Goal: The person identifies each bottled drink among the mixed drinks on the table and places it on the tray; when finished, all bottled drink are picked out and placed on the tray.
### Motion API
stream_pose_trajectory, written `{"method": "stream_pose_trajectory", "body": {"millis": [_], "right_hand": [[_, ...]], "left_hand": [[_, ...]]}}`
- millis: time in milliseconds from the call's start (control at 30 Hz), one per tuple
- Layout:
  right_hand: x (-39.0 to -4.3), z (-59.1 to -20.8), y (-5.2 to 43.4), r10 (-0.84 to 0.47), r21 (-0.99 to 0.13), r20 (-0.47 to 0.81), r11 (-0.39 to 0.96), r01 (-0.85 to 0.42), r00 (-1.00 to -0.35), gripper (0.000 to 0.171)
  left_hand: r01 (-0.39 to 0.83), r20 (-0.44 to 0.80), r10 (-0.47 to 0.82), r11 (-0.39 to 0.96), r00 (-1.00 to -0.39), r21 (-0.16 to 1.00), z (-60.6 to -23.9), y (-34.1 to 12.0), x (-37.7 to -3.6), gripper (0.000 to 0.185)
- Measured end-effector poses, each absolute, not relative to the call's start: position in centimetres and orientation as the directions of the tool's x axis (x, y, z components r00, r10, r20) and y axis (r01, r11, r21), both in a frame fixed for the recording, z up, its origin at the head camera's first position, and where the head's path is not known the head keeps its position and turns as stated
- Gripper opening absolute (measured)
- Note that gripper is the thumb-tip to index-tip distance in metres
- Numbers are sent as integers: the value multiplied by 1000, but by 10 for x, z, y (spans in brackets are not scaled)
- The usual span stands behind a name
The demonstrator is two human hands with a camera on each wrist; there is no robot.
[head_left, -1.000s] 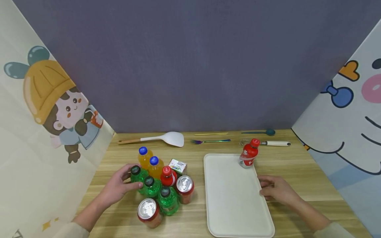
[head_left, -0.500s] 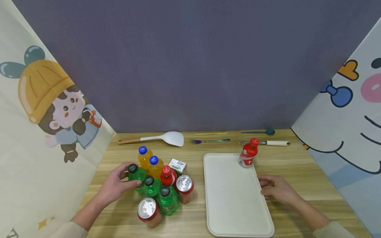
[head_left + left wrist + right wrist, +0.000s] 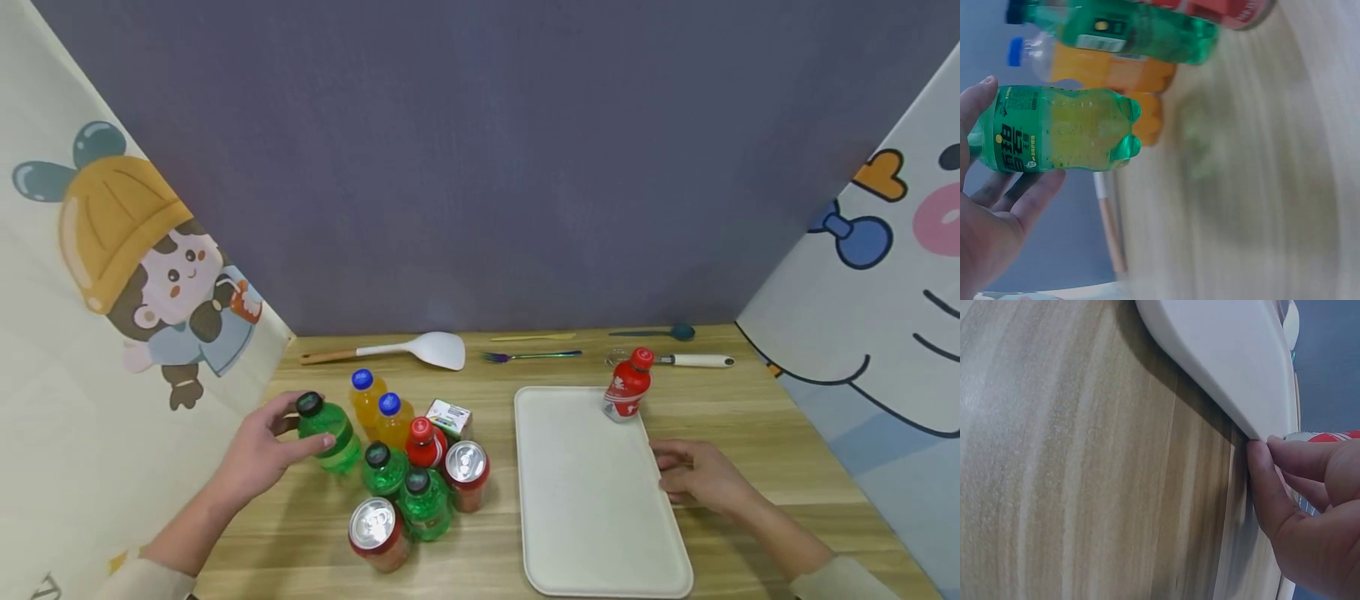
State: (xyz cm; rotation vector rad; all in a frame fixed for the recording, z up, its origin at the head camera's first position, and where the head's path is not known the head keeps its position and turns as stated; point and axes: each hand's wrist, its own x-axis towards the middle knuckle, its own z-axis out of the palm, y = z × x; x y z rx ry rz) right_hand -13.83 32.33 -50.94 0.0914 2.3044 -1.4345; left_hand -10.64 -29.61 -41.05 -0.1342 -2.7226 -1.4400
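Note:
My left hand [image 3: 258, 450] grips a green plastic soda bottle [image 3: 341, 442] with a black cap, thumb on one side and fingers on the other. In the left wrist view the bottle [image 3: 1085, 128] is clear of the table, its base free. Beside it stand two more green bottles [image 3: 386, 473], two orange drink bottles [image 3: 395, 427] with blue caps, and a red bottle [image 3: 426, 446]. On the right, my right hand [image 3: 697, 477] pinches the right rim of a white rectangular tray [image 3: 600, 500]. Another red bottle [image 3: 628, 387] stands at the tray's far right corner.
Two red cans [image 3: 378, 537] and a small white box [image 3: 450, 419] belong to the drink group. Along the back lie a white spatula [image 3: 435, 350], a fork [image 3: 532, 356], a yellow knife [image 3: 532, 337], a dark spoon [image 3: 678, 332] and a whisk [image 3: 697, 361]. Walls flank the table.
My left hand has drawn the green bottle leftward out of the group and lifted it, and the bottle now tilts. The right hand and tray stay where they were.

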Motion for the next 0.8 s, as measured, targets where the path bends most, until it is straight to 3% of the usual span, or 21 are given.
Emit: {"method": "stream_pose_trajectory", "body": {"millis": [367, 800], "right_hand": [[-137, -510, 322, -137, -821, -394, 497, 281, -909, 65], [-138, -506, 319, -126, -815, -388, 510, 276, -913, 65]], "left_hand": [[155, 169, 45, 675, -985, 721, -362, -295, -109, 51], [163, 215, 19, 718, -976, 677, -300, -285, -119, 59]]}}
